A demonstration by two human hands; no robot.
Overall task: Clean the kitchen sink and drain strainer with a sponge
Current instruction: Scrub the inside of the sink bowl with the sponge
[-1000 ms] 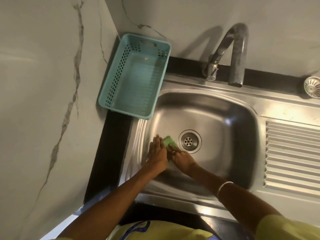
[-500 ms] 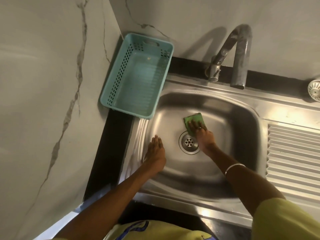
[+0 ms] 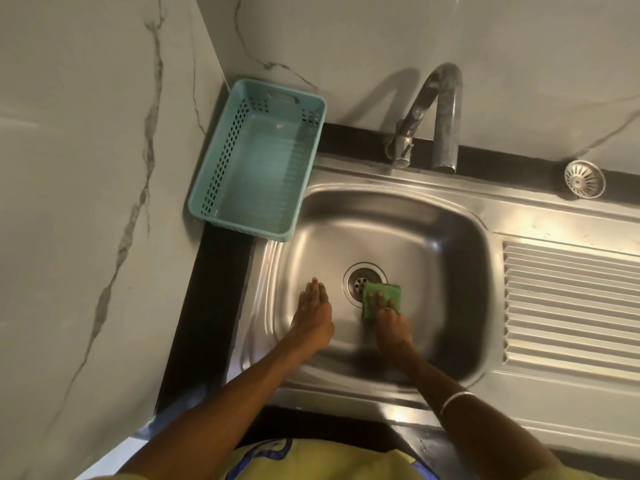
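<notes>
Beside drain (image 3: 360, 281), right hand (image 3: 389, 318) pressing sponge (image 3: 382, 294)

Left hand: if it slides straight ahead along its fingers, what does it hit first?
The left hand lies flat on the sink floor, fingers aimed at the far wall. The line passes left of the drain and looks free until the basin's back wall, probably under the basket corner; depth is unclear.

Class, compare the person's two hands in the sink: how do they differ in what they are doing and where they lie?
The right hand presses a green sponge with straight fingers; the left hand holds nothing and rests flat on the bare steel. The right hand lies at the drain's near-right edge, the left hand apart, left of it. Both are inside the sink basin, fingers pointing away.
</notes>
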